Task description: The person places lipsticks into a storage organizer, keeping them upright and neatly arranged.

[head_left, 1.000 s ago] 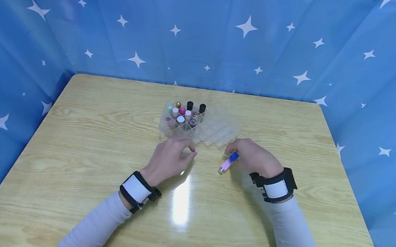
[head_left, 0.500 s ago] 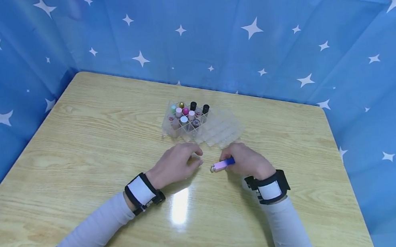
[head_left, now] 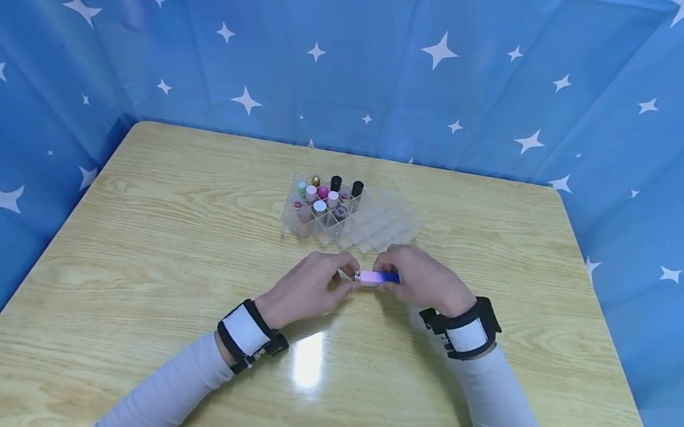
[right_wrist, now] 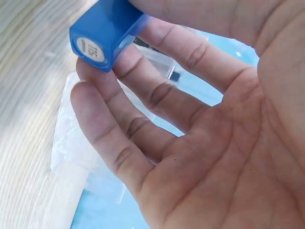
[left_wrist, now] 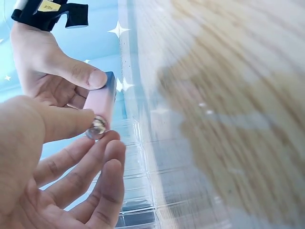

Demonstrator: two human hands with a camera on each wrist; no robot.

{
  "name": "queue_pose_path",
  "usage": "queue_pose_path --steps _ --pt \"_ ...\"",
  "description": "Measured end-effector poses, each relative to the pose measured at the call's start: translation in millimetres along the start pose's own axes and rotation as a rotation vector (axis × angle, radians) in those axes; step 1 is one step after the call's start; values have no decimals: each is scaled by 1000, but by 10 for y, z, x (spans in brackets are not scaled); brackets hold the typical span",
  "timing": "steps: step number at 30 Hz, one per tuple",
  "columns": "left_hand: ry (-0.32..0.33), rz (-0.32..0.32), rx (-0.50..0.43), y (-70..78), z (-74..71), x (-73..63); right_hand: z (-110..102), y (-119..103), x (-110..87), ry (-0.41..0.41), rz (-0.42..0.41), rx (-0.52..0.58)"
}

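Observation:
A square lipstick tube (head_left: pixel 369 278), fading from pink to blue, lies level between both hands just above the table. My right hand (head_left: pixel 423 280) pinches its blue end between thumb and fingers; a round label shows on the blue base (right_wrist: pixel 90 49) in the right wrist view. At the other end, my left hand (head_left: pixel 306 288) has its thumb and fingertips around the clear, ball-shaped tip (left_wrist: pixel 98 126), seen close up in the left wrist view. The remaining left fingers are loosely bent below it.
Beyond the hands stands a clear divided organizer (head_left: pixel 383 222). Its left compartments hold several lipsticks and small bottles, among them a black-capped tube (head_left: pixel 357 188) and a magenta cap (head_left: pixel 323 192). The wooden table (head_left: pixel 153 261) ends at a blue star-patterned curtain (head_left: pixel 273 33).
The lipstick tube has turned from slanting to nearly level and moved left in my right hand. My left hand has shifted right, and its fingertips have come onto the clear tip.

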State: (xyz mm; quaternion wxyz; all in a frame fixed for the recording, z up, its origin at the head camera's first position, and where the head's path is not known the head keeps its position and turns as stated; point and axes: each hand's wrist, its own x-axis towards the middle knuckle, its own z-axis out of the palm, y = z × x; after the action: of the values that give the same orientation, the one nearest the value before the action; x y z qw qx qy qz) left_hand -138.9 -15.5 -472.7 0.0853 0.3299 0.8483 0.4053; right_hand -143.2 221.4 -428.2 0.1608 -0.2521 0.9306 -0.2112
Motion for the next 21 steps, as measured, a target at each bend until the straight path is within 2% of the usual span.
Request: queue_pose_path --steps 13,21 --pt "79 -6 30 59 -85 -11 76 -18 51 28 -59 73" --pt "86 -1 -70 60 -67 -17 96 -25 58 38 -101 153"
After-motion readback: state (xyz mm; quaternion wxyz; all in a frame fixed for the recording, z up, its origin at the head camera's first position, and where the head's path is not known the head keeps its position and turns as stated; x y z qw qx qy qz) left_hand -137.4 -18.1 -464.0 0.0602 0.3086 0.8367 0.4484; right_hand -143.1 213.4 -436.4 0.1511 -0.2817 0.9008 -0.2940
